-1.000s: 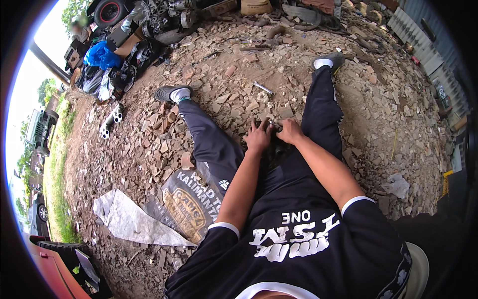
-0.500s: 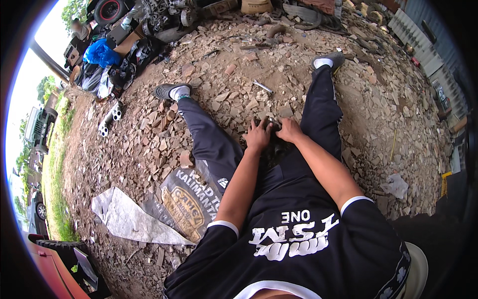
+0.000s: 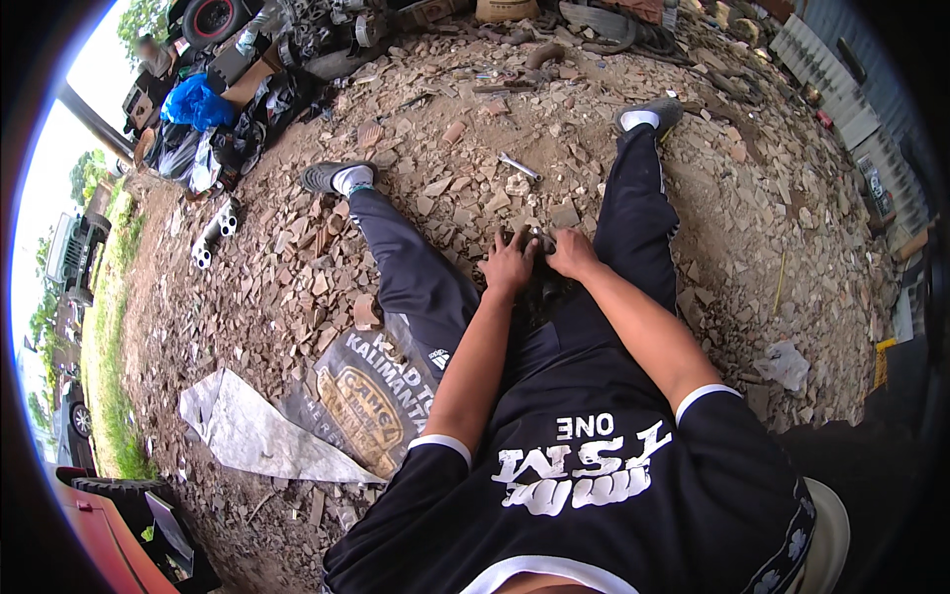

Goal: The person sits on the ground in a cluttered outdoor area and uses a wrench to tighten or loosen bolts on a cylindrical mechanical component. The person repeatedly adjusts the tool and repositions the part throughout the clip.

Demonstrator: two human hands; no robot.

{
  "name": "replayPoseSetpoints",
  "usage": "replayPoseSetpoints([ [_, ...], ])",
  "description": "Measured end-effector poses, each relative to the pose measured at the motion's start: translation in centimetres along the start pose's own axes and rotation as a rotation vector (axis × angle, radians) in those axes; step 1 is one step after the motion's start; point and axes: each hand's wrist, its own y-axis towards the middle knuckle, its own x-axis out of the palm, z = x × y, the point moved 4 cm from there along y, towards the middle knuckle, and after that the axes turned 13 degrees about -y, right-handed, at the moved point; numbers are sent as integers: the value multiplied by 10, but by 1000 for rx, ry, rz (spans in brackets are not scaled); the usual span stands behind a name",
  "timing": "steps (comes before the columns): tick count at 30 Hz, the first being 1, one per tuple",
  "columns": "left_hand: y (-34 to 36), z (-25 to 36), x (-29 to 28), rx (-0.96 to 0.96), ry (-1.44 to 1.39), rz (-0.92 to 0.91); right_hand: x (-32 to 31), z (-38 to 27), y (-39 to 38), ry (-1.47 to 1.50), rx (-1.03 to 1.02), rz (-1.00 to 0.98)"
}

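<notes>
A dark, grimy part (image 3: 542,284) sits between the person's thighs, close to the lap, mostly hidden by the two hands over it. The left hand (image 3: 508,263) lies on its left side with the fingers spread over the top, and the right hand (image 3: 571,254) is on its right side with the fingers bent; the hands are close together, with a narrow gap between them, and how firmly either one grips cannot be told. A small bit of shiny metal shows at the fingertips. The person sits with legs stretched apart in dark trousers (image 3: 421,262), each foot in a grey shoe. Between the shoes and the hands, a silver wrench (image 3: 519,166) lies on the ground (image 3: 732,247), which is covered with broken stone and tile. Beside the left leg, a printed sheet (image 3: 371,396) lies with a white sheet (image 3: 267,436) next to it. Toward the ground's left edge, near the grass, rests a metal pipe piece (image 3: 215,234) with flanged ends. A crumpled clear bag (image 3: 784,366) lies near the right edge. At the far left corner are a blue bag (image 3: 198,102), black bags and a tyre (image 3: 210,20) with a red rim.
</notes>
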Motion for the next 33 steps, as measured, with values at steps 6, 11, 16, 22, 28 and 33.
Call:
replayPoseSetpoints([
  [6, 2, -5, 1, -6, 6, -2, 1, -1, 0, 14, -47, 12],
  [11, 2, -4, 0, -19, 17, -19, -4, -2, 0, 29, -10, -56],
  [16, 1, -5, 0, -23, 14, -17, -11, -6, -3, 42, 30, -89],
  [22, 3, -5, 0, -29, -6, -30, -1, 1, 0, 52, -1, -40],
  [28, 3, -3, -1, -57, 9, -55, -6, 7, -1, 97, 13, -38],
  [33, 1, -5, -3, -68, -4, -57, -10, 19, -2, 163, 89, -152],
])
